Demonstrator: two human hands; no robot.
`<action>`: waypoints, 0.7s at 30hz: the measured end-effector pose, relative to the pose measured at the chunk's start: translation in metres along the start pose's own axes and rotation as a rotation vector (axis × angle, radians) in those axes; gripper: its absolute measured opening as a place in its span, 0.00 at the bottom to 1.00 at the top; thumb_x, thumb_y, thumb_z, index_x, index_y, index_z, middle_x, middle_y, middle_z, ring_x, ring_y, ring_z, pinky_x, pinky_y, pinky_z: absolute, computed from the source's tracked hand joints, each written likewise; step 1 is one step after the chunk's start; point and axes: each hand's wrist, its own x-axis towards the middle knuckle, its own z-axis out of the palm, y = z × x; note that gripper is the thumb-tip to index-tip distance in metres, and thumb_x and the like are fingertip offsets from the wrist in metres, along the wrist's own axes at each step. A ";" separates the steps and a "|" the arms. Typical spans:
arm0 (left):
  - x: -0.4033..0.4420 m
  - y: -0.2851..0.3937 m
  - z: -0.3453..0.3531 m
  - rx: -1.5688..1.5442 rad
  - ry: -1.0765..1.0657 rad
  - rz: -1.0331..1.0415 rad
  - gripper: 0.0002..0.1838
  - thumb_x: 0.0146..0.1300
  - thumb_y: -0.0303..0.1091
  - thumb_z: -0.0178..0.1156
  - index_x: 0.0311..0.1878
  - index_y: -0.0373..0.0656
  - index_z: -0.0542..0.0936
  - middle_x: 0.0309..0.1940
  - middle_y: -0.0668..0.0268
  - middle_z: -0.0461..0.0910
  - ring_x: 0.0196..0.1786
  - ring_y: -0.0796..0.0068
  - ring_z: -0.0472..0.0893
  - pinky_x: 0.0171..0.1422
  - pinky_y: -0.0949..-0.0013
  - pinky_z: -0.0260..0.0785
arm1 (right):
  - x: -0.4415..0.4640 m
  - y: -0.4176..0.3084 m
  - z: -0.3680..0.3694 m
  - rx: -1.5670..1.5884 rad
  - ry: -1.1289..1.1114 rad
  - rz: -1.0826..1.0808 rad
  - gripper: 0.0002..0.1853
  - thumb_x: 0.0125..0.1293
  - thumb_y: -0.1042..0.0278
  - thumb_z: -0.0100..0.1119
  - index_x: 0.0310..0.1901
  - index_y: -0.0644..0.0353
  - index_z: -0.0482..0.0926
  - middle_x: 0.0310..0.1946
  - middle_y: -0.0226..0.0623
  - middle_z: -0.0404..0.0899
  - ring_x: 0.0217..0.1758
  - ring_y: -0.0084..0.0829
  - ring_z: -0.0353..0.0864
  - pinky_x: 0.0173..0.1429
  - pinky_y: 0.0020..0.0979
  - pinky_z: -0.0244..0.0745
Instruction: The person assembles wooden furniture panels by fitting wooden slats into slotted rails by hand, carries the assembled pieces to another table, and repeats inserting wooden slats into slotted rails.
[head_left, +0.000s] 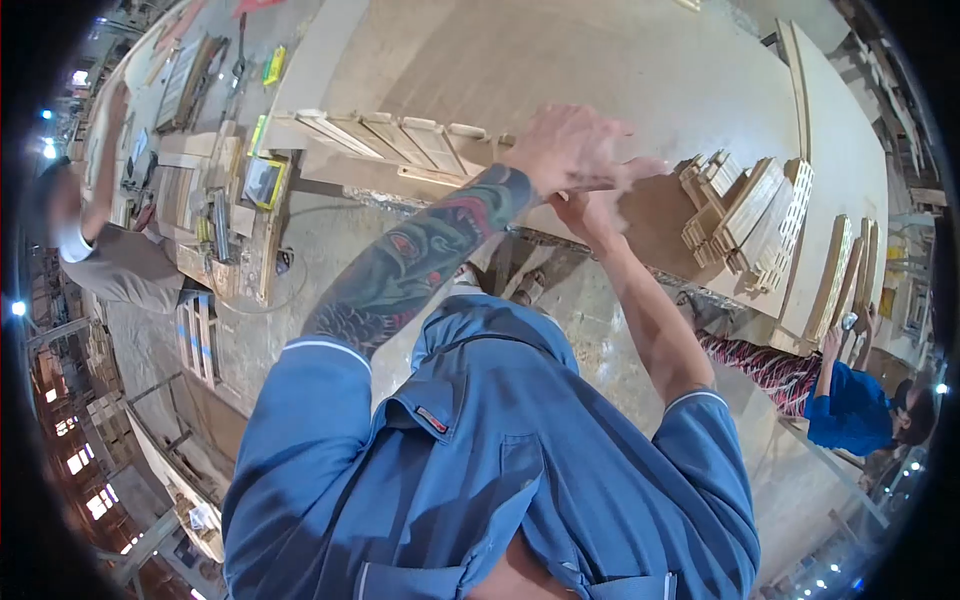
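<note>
My left hand (575, 148), at the end of a tattooed forearm, reaches across over the wooden worktable (480, 70). Its fingers look stretched out toward the right, though motion blurs them, and I see nothing held in them. Close beneath it is my right hand (592, 215), whose fingers are mostly hidden behind the left one. To the left of my hands, a row of slatted wooden pieces (390, 140) lies along the table's near edge. Right of them rests a pile of grooved wooden strips (740, 210).
On the left stands a bench (270, 230) with wood pieces, tools and a yellow-edged box (264, 182). A person in grey trousers (125, 262) is beside it. At far right, a co-worker in a blue shirt (850, 410) is near upright-looking boards (845, 270).
</note>
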 end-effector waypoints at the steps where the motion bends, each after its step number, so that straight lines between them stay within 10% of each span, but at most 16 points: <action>1: -0.002 0.000 -0.001 0.028 0.016 0.013 0.46 0.60 0.82 0.45 0.53 0.46 0.86 0.36 0.50 0.87 0.44 0.55 0.87 0.51 0.55 0.78 | -0.001 0.018 0.005 -0.144 -0.095 0.058 0.16 0.67 0.65 0.62 0.54 0.59 0.74 0.43 0.39 0.81 0.49 0.41 0.81 0.53 0.41 0.77; 4: -0.004 -0.002 -0.017 -0.210 0.086 0.063 0.37 0.64 0.72 0.53 0.53 0.46 0.86 0.38 0.53 0.87 0.45 0.58 0.87 0.51 0.61 0.78 | 0.002 0.003 0.000 -0.349 -0.164 0.151 0.12 0.59 0.60 0.67 0.37 0.61 0.82 0.34 0.51 0.83 0.44 0.54 0.81 0.51 0.48 0.77; 6: -0.019 -0.007 -0.038 -0.397 0.631 0.188 0.24 0.66 0.56 0.62 0.49 0.44 0.86 0.37 0.55 0.87 0.38 0.58 0.86 0.45 0.62 0.78 | 0.001 0.019 0.009 -0.383 -0.292 0.336 0.11 0.58 0.60 0.68 0.33 0.59 0.82 0.36 0.47 0.84 0.43 0.52 0.82 0.47 0.50 0.77; 8: -0.054 -0.059 -0.048 -0.366 1.090 0.311 0.17 0.66 0.25 0.59 0.57 0.45 0.81 0.56 0.57 0.80 0.56 0.62 0.80 0.61 0.63 0.73 | 0.005 -0.003 -0.001 -0.483 -0.332 0.252 0.11 0.59 0.61 0.68 0.39 0.56 0.82 0.36 0.45 0.84 0.45 0.50 0.82 0.46 0.49 0.78; 11: -0.155 -0.077 -0.059 -0.817 1.502 -0.367 0.28 0.76 0.46 0.54 0.74 0.46 0.61 0.68 0.57 0.65 0.63 0.60 0.75 0.69 0.51 0.68 | 0.014 -0.028 -0.018 -0.402 -0.214 0.085 0.10 0.60 0.64 0.67 0.42 0.54 0.83 0.37 0.42 0.84 0.46 0.46 0.83 0.46 0.46 0.80; 15: -0.211 -0.063 -0.039 -1.840 0.965 -0.931 0.42 0.72 0.66 0.50 0.77 0.46 0.57 0.71 0.59 0.67 0.68 0.55 0.73 0.70 0.45 0.68 | 0.050 -0.042 -0.013 -0.464 -0.051 -0.125 0.14 0.59 0.72 0.65 0.48 0.52 0.82 0.44 0.36 0.84 0.46 0.42 0.83 0.46 0.40 0.82; 21: -0.197 -0.184 0.078 -2.073 0.915 -0.980 0.34 0.75 0.63 0.46 0.70 0.45 0.71 0.64 0.62 0.78 0.64 0.58 0.78 0.67 0.47 0.72 | 0.103 -0.001 0.032 -0.392 0.022 0.025 0.26 0.62 0.78 0.61 0.63 0.54 0.76 0.68 0.48 0.72 0.62 0.51 0.78 0.57 0.44 0.79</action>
